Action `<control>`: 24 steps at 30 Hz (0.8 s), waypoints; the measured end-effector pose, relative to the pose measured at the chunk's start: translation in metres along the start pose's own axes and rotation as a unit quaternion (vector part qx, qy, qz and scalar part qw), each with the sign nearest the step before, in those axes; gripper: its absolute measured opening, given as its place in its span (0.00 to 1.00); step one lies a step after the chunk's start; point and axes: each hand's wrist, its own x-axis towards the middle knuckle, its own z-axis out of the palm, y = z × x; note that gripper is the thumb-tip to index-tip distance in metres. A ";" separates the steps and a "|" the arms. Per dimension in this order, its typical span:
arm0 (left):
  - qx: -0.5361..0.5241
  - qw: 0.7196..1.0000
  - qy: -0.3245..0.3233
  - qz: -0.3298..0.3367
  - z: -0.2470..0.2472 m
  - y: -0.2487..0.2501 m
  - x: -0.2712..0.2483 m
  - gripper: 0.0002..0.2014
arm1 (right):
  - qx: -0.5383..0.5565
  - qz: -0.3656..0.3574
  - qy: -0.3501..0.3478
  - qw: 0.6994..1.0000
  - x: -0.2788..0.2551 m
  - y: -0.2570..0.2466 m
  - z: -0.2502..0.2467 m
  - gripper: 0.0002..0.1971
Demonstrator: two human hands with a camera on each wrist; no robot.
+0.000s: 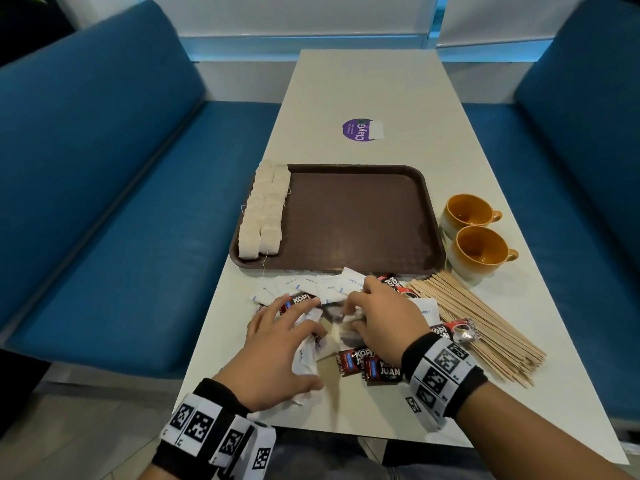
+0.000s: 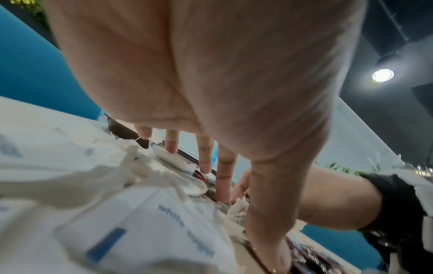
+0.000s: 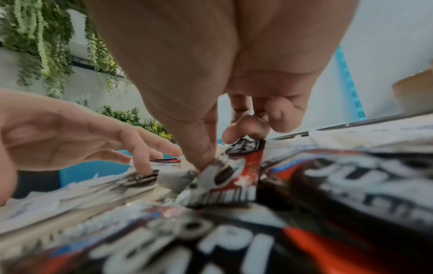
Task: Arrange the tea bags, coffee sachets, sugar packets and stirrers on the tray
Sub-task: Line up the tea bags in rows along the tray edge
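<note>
A brown tray (image 1: 356, 216) lies mid-table with two rows of tea bags (image 1: 265, 216) along its left side. In front of it is a mixed pile of white sugar packets (image 1: 311, 287), red-black coffee sachets (image 1: 370, 365) and loose tea bags (image 1: 337, 332). My left hand (image 1: 287, 327) lies spread over the pile's left part, fingers straight, a fingertip (image 3: 145, 170) pressing a sachet. My right hand (image 1: 356, 317) is curled over the middle. Its thumb (image 3: 203, 161) and forefinger pinch a coffee sachet (image 3: 234, 166). Wooden stirrers (image 1: 478, 323) lie fanned to the right.
Two orange cups (image 1: 467, 211) (image 1: 479, 252) stand right of the tray. A purple sticker (image 1: 358, 129) marks the far half of the table. Blue benches (image 1: 104, 202) (image 1: 571, 168) flank the table. The table's near edge (image 1: 311, 431) runs just behind my wrists.
</note>
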 end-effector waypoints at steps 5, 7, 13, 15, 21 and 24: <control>-0.051 0.991 0.125 0.021 -0.008 0.005 0.008 0.17 | 0.101 0.003 0.026 0.995 -0.003 0.002 -0.014 0.06; -0.078 0.985 0.153 0.026 -0.011 0.009 0.011 0.17 | 0.136 -0.018 0.045 0.989 -0.004 0.000 -0.024 0.07; -0.196 0.963 0.184 0.018 -0.015 0.023 0.017 0.08 | 0.268 -0.086 0.036 0.959 -0.006 -0.022 -0.046 0.09; -0.182 0.963 0.197 -0.009 -0.016 0.020 0.016 0.04 | 0.272 -0.078 0.042 0.958 0.001 -0.020 -0.044 0.10; -0.195 0.951 0.210 -0.113 -0.016 -0.002 0.003 0.11 | 0.034 -0.012 -0.068 0.997 0.012 -0.012 -0.016 0.11; -0.209 0.943 0.220 -0.137 -0.019 -0.008 -0.002 0.13 | 0.011 -0.021 -0.075 0.997 0.005 -0.015 -0.010 0.12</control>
